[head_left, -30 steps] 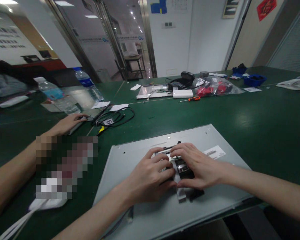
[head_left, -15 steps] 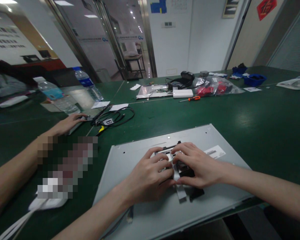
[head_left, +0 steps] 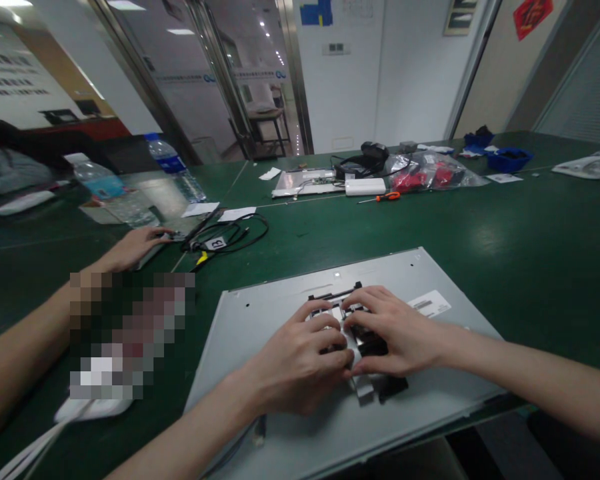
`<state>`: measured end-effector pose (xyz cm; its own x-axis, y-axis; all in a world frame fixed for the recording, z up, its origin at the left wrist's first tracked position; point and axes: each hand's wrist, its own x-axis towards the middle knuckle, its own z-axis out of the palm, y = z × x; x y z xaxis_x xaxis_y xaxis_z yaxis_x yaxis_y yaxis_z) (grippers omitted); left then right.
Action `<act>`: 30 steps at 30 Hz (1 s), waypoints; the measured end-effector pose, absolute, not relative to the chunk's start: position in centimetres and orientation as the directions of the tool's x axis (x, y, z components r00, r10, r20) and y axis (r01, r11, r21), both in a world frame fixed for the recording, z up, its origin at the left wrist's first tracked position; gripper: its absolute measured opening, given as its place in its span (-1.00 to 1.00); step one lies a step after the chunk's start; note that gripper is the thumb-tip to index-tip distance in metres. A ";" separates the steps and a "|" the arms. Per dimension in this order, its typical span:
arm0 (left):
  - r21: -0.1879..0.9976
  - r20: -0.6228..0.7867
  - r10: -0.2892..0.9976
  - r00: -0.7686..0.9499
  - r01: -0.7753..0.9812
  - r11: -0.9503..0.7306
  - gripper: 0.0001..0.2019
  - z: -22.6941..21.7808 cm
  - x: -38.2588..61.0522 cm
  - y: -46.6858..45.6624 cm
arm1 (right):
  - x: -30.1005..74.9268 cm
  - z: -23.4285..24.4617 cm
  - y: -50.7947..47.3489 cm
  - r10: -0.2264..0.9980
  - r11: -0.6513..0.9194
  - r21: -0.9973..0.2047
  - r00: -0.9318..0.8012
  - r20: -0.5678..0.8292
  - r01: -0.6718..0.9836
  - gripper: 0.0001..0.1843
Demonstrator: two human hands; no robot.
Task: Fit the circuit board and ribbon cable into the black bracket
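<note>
A flat grey metal panel (head_left: pixel 260 320), which looks like the back of a display, lies in front of me. On its middle is a small assembly of black and silver parts (head_left: pixel 365 388), partly hidden by my fingers; its exact kind does not show. My left hand (head_left: pixel 303 353) curls over the assembly's left side, fingertips on it. From the right, my right hand (head_left: pixel 397 330) bends its fingers around the other side, thumb close to the left fingers. A white barcode label (head_left: pixel 430 304) sits on the panel right of my hand.
Another person's hand (head_left: pixel 140 247) rests on a thin object at left, near coiled black cables (head_left: pixel 235 237). A white power strip (head_left: pixel 95 408) lies left of the panel, partly pixelated. Farther back are water bottles (head_left: pixel 175 167), an orange screwdriver (head_left: pixel 390 197) and a plastic bag (head_left: pixel 435 171).
My left hand has shifted slightly down and toward me, uncovering more of the assembly's black far edge. My right hand and the panel stay nearly in place.
</note>
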<state>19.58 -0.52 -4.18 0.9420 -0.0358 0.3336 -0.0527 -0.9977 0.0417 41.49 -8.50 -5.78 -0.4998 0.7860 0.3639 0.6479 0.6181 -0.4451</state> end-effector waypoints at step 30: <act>0.080 0.331 0.004 0.944 -0.023 -0.997 -0.87 -4.0 20.0 -0.2 | 40.9 -6.6 -8.6 0.814 0.580 -0.496 -0.478 0.329 0.647 -0.56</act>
<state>19.99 -0.17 -3.96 0.9436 0.0043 0.3311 -0.0235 -0.9965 0.0798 40.92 -8.58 -6.60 -0.4785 0.8142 0.3288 0.6465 0.5801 -0.4955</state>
